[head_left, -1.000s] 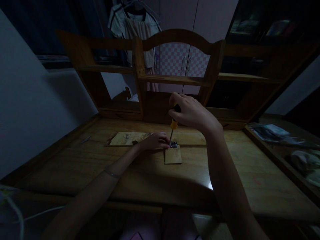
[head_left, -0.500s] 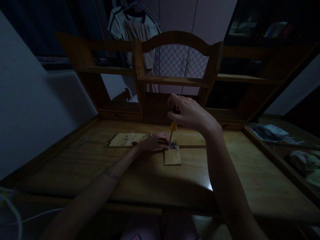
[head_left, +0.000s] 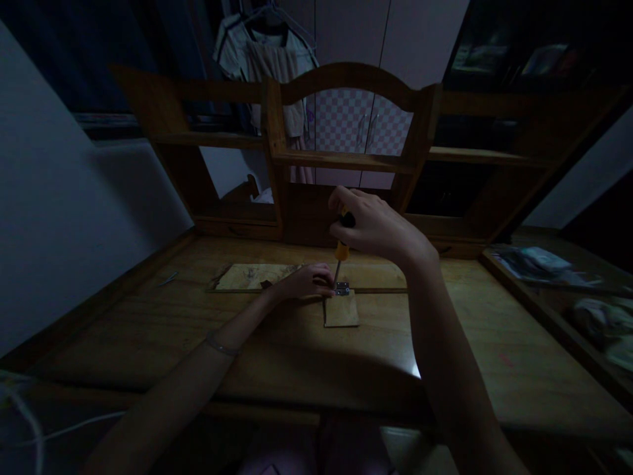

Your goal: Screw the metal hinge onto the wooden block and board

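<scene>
My right hand [head_left: 378, 221] is closed round the handle of a screwdriver [head_left: 341, 251] with a yellow and black grip. Its shaft slopes down to the left edge of a small metal hinge [head_left: 343, 288]. The hinge lies where a long wooden board [head_left: 378, 277] meets a small square wooden piece [head_left: 341, 310]. Beside the shaft tip, my left hand [head_left: 307, 282] rests over the long board with its fingertips pinched at the hinge's left side. Whatever the left fingertips hold is too small and dark to make out.
A wooden shelf unit [head_left: 341, 160] stands along the back of the wooden desk [head_left: 277, 363]. Small metal pieces [head_left: 169, 278] lie at the left. To the right, a ledge borders a lower area with packets [head_left: 544, 258] and cloth [head_left: 593, 320].
My right hand has shifted very slightly left, and the screwdriver handle has turned a little in its fingers. My left hand, the hinge and the boards stay in place.
</scene>
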Demonstrator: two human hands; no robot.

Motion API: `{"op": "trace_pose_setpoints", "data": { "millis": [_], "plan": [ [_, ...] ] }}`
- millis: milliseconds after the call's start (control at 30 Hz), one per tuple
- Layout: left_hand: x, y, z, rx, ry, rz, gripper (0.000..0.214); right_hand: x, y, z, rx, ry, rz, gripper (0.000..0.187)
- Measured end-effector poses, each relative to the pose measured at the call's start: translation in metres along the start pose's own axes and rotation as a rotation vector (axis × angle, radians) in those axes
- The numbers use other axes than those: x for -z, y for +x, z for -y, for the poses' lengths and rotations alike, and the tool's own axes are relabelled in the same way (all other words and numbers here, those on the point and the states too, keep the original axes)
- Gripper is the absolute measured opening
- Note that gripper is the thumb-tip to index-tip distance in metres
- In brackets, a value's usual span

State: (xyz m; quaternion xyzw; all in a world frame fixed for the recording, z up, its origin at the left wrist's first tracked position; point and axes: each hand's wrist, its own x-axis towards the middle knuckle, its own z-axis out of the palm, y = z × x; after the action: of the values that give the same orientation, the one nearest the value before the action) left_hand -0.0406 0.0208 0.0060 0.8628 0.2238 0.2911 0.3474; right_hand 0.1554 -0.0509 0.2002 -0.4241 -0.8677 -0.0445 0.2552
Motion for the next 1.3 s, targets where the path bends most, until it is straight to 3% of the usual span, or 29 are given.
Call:
{"op": "trace_pose_setpoints", "data": {
  "millis": [333,567,900,1100,1300],
  "plan": [
    [0.0001,0.0007,0.0044,0.041,0.008,0.002,0.025,-0.0027,0.0001,-0.0018,-0.033,-0.069,-0.021,0.022],
    [0.0008,-0.0006,-0.0023,0.013,0.030,-0.008,0.024,-0.0011,-0.0019,0.0013,-0.002,0.061,0.019,0.030],
    [0.0010,0.0003,0.0001,0.027,0.027,0.000,0.025,-0.0010,0.0005,-0.0001,-0.012,-0.002,-0.013,0.016],
    [0.0014,-0.0002,-0.0040,0.008,0.042,-0.010,0.024,-0.0012,-0.0016,0.0012,-0.004,0.094,0.017,0.031],
    [0.0016,0.0004,-0.0019,0.025,0.024,0.002,0.024,-0.0040,0.0004,-0.0011,-0.024,-0.022,-0.013,0.023]
  ]
}}
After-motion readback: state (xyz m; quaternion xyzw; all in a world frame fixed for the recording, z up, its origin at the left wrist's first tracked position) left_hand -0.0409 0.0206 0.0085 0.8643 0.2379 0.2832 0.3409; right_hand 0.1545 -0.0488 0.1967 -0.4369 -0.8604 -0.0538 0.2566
